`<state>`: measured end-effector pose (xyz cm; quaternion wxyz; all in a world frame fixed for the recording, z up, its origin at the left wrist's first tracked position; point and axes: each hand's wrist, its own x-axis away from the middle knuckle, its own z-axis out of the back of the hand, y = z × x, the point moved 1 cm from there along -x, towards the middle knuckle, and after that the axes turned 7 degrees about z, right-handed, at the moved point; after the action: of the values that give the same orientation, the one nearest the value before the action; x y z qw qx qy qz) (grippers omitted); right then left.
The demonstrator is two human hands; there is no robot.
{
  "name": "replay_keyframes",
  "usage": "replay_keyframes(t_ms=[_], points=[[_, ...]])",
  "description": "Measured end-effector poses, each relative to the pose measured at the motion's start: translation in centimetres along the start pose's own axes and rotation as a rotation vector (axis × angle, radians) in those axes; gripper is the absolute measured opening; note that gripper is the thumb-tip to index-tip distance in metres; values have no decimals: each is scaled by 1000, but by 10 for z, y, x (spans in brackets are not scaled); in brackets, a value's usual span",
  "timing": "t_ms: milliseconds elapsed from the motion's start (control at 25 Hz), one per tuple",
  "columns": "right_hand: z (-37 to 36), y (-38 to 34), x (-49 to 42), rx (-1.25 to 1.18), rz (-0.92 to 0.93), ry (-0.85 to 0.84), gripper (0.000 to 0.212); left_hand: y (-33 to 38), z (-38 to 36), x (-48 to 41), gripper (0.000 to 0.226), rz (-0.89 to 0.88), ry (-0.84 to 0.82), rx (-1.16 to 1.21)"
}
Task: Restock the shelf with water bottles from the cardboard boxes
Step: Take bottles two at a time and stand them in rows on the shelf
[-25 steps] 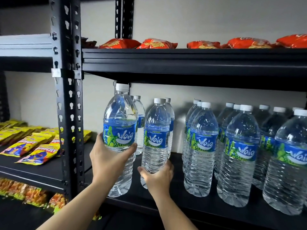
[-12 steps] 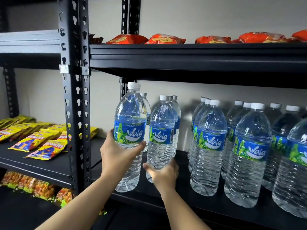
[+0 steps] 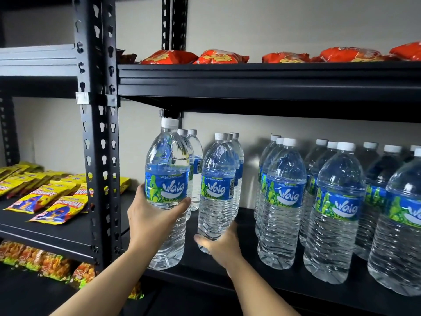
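My left hand (image 3: 153, 221) grips a clear water bottle (image 3: 168, 179) with a blue and green label around its middle, at the left end of the black shelf (image 3: 248, 279). Its base is near the shelf's front edge. My right hand (image 3: 219, 246) holds a second water bottle (image 3: 217, 192) by its lower part, just right of the first. Behind each held bottle, other bottles stand in a row toward the wall. No cardboard box is in view.
Several more water bottles (image 3: 337, 208) fill the right part of the shelf. A black upright post (image 3: 98, 156) stands left of my left hand. Yellow snack packs (image 3: 45, 199) lie on the left shelf, and red snack packs (image 3: 218, 57) on the shelf above.
Both hands have carried their bottles a little further in toward the rows on the shelf. The view has shifted so the shelf sits further right and nearer.
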<state>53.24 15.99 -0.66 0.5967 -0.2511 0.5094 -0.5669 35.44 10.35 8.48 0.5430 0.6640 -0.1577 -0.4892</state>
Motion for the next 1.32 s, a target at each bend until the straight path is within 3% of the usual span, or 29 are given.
replay_keyframes(t_ms=[160, 280, 480, 840, 1000, 1160, 1240, 1320], points=[[21, 17, 6, 499, 117, -242, 96, -8, 0, -4, 69, 14, -8, -9], [23, 18, 6, 586, 127, -256, 101, -14, -5, -13, 69, 9, -14, -11], [25, 20, 4, 514, 47, -221, 96, -18, -16, -43, 71, 5, -24, -31], [25, 20, 0, 526, 68, -216, 92, -51, -29, -70, 66, 27, -91, -84], [24, 18, -1, 516, 58, -222, 94, -60, -24, -75, 78, 64, -243, -61], [31, 10, 0, 351, -27, -277, 88, -90, -20, -52, 109, 311, -372, -122], [35, 7, 1, 288, -60, -280, 79, -102, -17, -37, 98, 346, -400, -215], [36, 5, 3, 286, -53, -276, 84, -108, -15, -34, 88, 338, -399, -216]])
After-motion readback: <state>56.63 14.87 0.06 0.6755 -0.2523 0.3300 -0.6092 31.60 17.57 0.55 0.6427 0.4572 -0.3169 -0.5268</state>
